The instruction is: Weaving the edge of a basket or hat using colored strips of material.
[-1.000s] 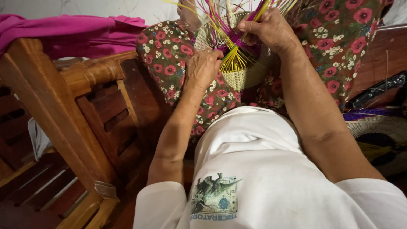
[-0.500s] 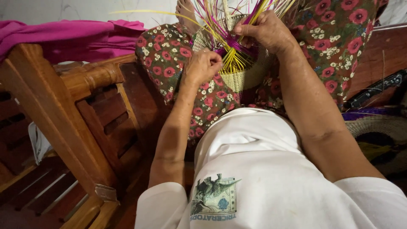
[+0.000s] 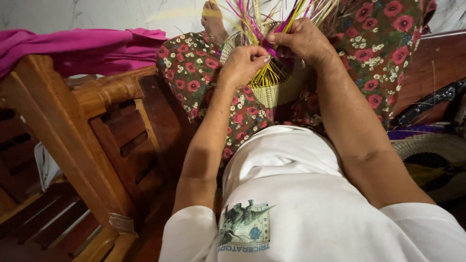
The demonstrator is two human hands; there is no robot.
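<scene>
A half-woven straw basket (image 3: 270,91) rests in my lap between my knees, on floral trousers (image 3: 194,73). Loose yellow, purple and pale straw strands (image 3: 262,19) fan upward from its rim. My left hand (image 3: 242,63) is closed, pinching strands at the left of the weave. My right hand (image 3: 301,39) grips a bunch of purple and yellow strands just above the basket. The two hands nearly touch over the weave. A bare foot (image 3: 213,22) shows beyond the basket.
A wooden chair frame (image 3: 73,126) with slats stands at my left, with a pink cloth (image 3: 73,43) draped behind it. At the right lie a woven mat or basket (image 3: 432,145) and a dark long object (image 3: 427,104) on wood.
My left hand has risen from my thigh toward the weave and now meets the strands by my right hand. The long yellow strand that swept left is no longer stretched out.
</scene>
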